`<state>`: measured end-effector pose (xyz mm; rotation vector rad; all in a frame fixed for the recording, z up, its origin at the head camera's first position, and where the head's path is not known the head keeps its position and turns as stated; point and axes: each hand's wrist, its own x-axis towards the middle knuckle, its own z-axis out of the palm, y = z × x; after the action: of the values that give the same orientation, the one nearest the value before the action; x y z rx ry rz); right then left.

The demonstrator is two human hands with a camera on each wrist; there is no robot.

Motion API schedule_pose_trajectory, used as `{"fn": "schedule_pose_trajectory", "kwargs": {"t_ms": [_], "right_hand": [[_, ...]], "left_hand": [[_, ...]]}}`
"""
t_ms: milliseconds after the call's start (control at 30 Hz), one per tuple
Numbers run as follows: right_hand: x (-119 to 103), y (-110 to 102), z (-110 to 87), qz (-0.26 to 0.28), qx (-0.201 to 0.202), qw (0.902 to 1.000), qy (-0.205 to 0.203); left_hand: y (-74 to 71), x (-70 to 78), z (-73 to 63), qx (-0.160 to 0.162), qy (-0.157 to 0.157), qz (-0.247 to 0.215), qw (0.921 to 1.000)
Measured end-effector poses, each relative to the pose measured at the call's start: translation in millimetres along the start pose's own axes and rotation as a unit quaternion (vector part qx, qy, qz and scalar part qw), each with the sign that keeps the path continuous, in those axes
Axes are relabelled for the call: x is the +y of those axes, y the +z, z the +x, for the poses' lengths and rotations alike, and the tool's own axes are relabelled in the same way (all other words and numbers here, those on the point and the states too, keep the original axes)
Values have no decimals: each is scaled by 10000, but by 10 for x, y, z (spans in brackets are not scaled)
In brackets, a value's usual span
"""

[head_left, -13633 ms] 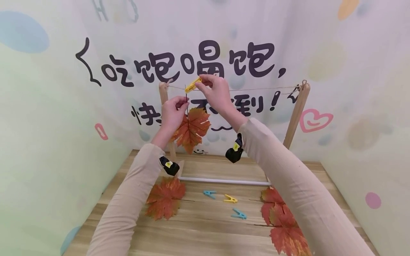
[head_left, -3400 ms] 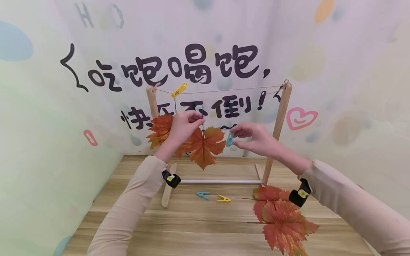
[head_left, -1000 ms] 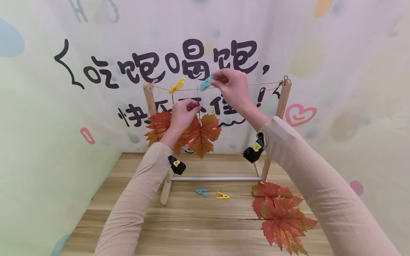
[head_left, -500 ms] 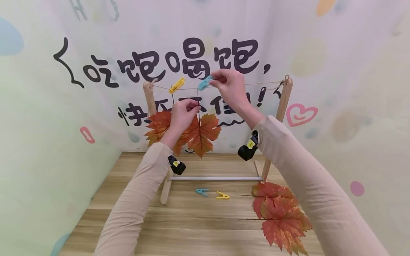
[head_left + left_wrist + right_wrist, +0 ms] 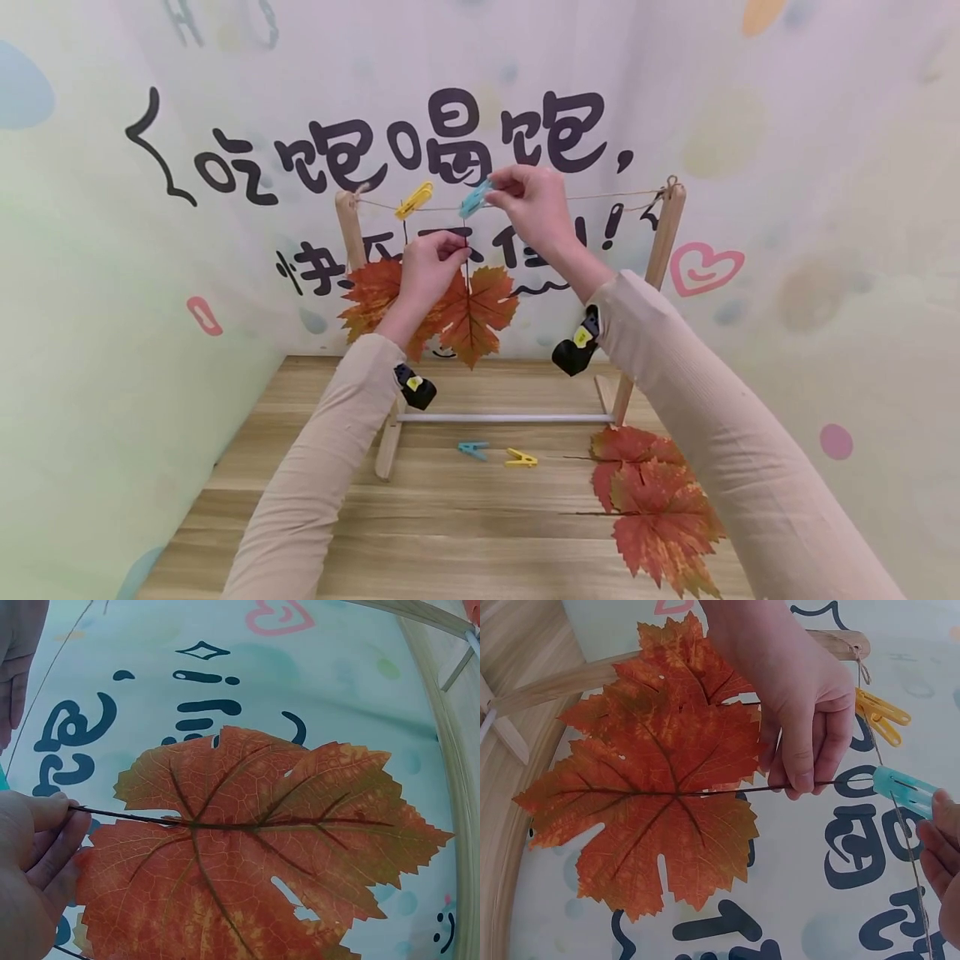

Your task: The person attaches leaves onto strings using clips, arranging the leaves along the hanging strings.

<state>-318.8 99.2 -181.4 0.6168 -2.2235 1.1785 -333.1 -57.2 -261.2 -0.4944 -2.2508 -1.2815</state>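
Note:
My left hand [image 5: 433, 268] pinches the dark stem of an orange-red artificial maple leaf [image 5: 474, 317], which hangs below the fingers. In the left wrist view the leaf [image 5: 247, 832] spreads wide from the pinched stem. Just above, my right hand [image 5: 534, 204] pinches a blue clothespin [image 5: 476, 198] at the string [image 5: 600, 196]. The right wrist view shows this clothespin [image 5: 904, 789] over the string, its tip at the stem's end. To the left, a yellow clothespin [image 5: 414, 201] on the string holds another leaf [image 5: 371, 296], partly hidden behind my left hand.
The string is tied between two wooden posts [image 5: 664, 237], joined low down by a white rod [image 5: 510, 418]. A blue clothespin [image 5: 472, 451] and a yellow clothespin [image 5: 521, 458] lie on the wooden table [image 5: 450, 550]. More red leaves [image 5: 663, 525] lie at the right, partly behind my right sleeve.
A yellow clothespin and first leaf now hang at the left; the leaf from the table's left is in my left hand. Lately my right hand moved the blue clothespin left onto the stem's tip.

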Motion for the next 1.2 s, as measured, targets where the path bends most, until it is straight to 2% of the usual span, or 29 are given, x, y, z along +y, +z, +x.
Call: {"fn": "schedule_pose_trajectory", "kwargs": {"t_ms": [300, 500, 733, 1000, 1200], "right_hand": [[23, -30, 23, -46, -449, 9986, 265], [67, -77, 4, 164, -454, 9985, 273], [104, -161, -13, 155, -433, 9988, 194], [209, -280, -104, 224, -415, 9989, 79], [339, -392, -241, -47, -467, 9989, 23]], "left_hand": [[-8, 12, -8, -9, 54, 95, 9999], [10, -1, -2, 19, 96, 178, 9998], [30, -20, -3, 112, 211, 260, 9994], [-33, -43, -56, 65, 42, 296, 9995], [-117, -40, -103, 317, 231, 145, 9991]]}}
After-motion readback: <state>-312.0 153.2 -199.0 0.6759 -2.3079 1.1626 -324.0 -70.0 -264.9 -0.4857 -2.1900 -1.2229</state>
